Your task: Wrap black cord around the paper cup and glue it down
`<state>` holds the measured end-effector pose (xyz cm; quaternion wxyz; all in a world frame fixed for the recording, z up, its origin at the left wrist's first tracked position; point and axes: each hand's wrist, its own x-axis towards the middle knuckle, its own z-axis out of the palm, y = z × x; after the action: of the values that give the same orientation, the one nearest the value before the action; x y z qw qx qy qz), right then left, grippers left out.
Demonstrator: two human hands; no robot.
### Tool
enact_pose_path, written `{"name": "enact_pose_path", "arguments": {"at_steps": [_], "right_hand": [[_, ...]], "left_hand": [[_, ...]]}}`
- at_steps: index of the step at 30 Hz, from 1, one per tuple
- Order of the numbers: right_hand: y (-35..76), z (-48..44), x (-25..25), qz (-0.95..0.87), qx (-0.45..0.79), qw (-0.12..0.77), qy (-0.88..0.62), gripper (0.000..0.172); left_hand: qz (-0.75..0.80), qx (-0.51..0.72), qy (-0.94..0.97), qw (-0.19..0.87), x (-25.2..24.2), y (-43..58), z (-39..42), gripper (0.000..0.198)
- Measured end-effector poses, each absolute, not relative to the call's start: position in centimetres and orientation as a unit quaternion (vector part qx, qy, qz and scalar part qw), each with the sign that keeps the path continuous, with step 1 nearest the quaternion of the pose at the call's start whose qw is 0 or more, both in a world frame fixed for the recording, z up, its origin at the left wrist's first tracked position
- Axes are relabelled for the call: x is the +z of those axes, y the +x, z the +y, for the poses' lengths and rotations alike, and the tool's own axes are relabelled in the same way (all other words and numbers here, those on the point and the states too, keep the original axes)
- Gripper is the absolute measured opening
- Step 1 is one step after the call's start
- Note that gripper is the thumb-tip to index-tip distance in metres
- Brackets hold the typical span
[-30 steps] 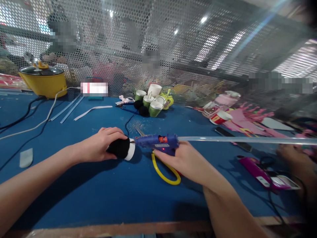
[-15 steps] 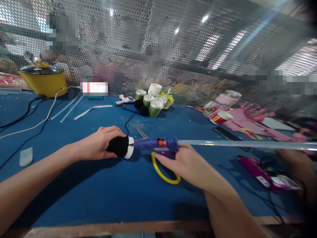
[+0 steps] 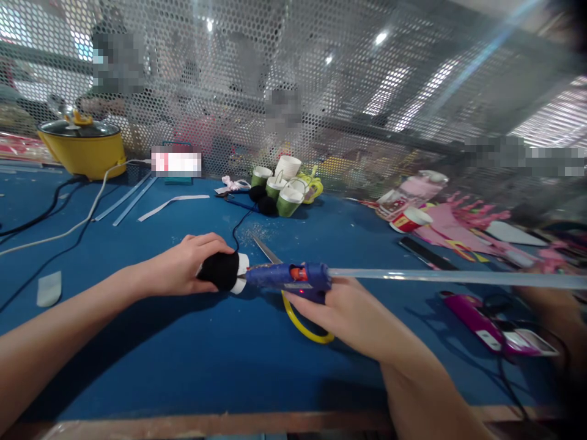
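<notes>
Glue gun [image 3: 287,278] has dropped slightly along the white end of the black-and-white cup [image 3: 222,272], baring more of the scissors [image 3: 266,248]. Left hand [image 3: 195,266] grips the cup, which juts right from the fingers toward the nozzle. Right hand [image 3: 346,308] is wrapped around the gun handle. Gun's pale label: too small to read.

The left hand [image 3: 197,264] curls over, the right hand [image 3: 345,313] clenches, both forearms [image 3: 87,308] slanting inward.

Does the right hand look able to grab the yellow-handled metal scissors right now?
Probably not: the right hand is gripping the blue plastic glue gun, which hides the middle of the yellow-handled metal scissors from this view.
</notes>
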<state>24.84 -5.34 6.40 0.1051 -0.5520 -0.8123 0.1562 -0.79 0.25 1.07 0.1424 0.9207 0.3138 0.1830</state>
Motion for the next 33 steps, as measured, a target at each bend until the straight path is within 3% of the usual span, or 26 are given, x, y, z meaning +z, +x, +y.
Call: {"name": "enact_pose_path", "arguments": {"at_steps": [8,33], "right_hand": [[24.7,-5.5,6.7,-0.809,0.150,0.090,-0.561,0.029],[24.1,-2.8,6.3,-0.789,0.182,0.170,-0.561,0.027]], "left_hand": [[0.319,0.185,0.918,0.147,1.1,-0.7,0.2,0.053],[0.317,0.187,0.919,0.143,1.3,-0.4,-0.2,0.053]]}}
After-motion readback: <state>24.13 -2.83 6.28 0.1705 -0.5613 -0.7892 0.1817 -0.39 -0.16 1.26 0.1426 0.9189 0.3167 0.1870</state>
